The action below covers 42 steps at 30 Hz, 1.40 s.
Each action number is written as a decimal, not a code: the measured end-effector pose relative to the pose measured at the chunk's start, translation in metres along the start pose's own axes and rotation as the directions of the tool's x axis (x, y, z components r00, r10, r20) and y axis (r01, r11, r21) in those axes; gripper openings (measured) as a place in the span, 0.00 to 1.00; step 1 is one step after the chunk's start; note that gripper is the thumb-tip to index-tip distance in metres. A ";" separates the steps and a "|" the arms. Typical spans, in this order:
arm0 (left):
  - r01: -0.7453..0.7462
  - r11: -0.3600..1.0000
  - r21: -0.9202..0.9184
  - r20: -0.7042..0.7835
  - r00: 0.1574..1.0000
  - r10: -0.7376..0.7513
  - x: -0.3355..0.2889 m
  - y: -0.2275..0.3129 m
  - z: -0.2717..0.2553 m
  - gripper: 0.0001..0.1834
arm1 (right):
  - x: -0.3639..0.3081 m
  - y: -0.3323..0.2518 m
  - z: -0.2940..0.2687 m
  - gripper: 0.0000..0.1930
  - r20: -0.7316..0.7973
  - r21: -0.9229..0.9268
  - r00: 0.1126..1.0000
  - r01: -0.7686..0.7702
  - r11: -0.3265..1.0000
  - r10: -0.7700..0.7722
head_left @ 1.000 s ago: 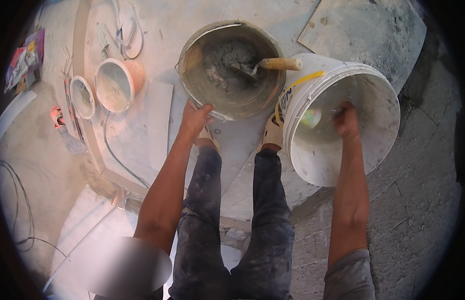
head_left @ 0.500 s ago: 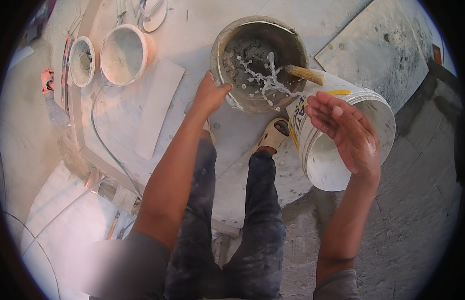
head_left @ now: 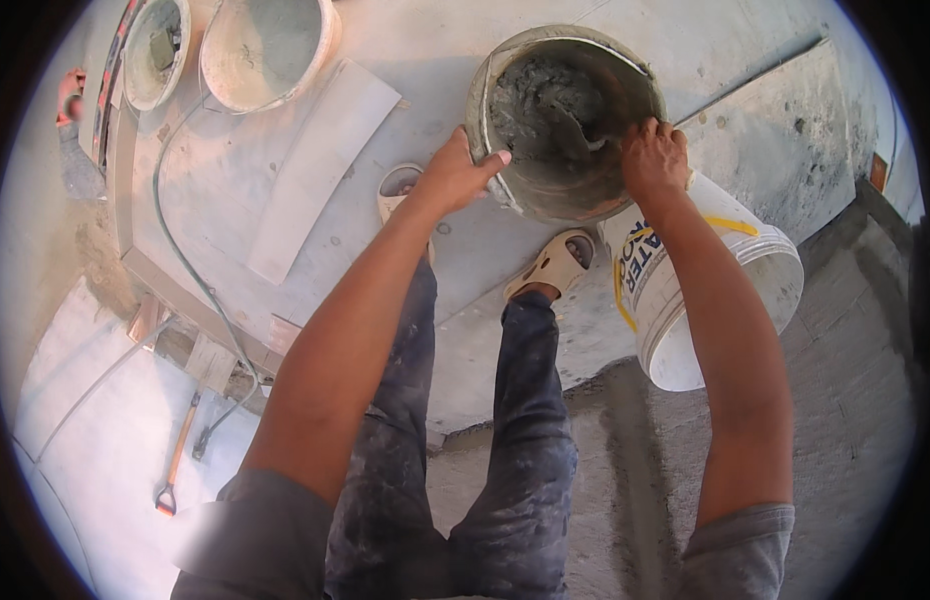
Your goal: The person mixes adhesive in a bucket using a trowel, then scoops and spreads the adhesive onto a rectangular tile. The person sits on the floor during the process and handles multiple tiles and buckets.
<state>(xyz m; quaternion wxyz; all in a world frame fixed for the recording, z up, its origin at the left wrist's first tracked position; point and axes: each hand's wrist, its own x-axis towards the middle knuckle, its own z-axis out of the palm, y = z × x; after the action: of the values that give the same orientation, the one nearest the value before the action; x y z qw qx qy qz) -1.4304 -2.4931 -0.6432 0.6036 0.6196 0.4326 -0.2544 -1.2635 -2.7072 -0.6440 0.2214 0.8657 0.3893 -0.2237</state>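
Mortar bucket (head_left: pixel 633 90), quantity one, is standing between both hands' fingers. Far left of the left fingers, two smaller buckets (head_left: pixel 265 60) are sitting side by side. Nearer, one pale board (head_left: pixel 325 165) is lying slanted, a strip of open slab (head_left: pixel 425 60) separating its right edge from the left fingers. The left hand (head_left: pixel 460 175) is clamping the mortar bucket's left rim. Below the left fingers, two clogs (head_left: pixel 560 265) are resting. Between the hands, grey mortar (head_left: pixel 545 95) is holding one trowel (head_left: pixel 590 145). The right hand (head_left: pixel 655 160) is closing its fingers around the trowel's handle, hiding it. Below the right fingers, one white bucket (head_left: pixel 665 300) is standing; rightward, one large panel (head_left: pixel 785 130) is lying.
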 end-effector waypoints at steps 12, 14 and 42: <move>-0.110 0.893 0.436 0.074 0.994 0.086 -0.009 0.042 -0.025 0.31 | -0.029 -0.027 -0.043 0.15 0.136 0.744 0.989 -0.138 0.654 0.055; -0.117 0.883 0.454 0.089 0.992 0.086 -0.012 0.046 -0.022 0.35 | -0.019 -0.036 -0.018 0.16 0.341 0.832 0.939 -0.276 0.482 -0.051; -0.193 0.786 0.588 0.111 0.981 0.158 0.009 0.034 -0.010 0.32 | -0.047 -0.078 0.009 0.22 0.451 0.405 0.889 -0.123 0.906 -0.080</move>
<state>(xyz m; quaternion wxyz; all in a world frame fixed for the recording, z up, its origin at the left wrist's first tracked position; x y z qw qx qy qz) -1.3997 -2.4781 -0.6312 0.4113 0.8077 0.2545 -0.3373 -1.3536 -2.6921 -0.6410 0.1165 0.8200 0.2585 -0.4973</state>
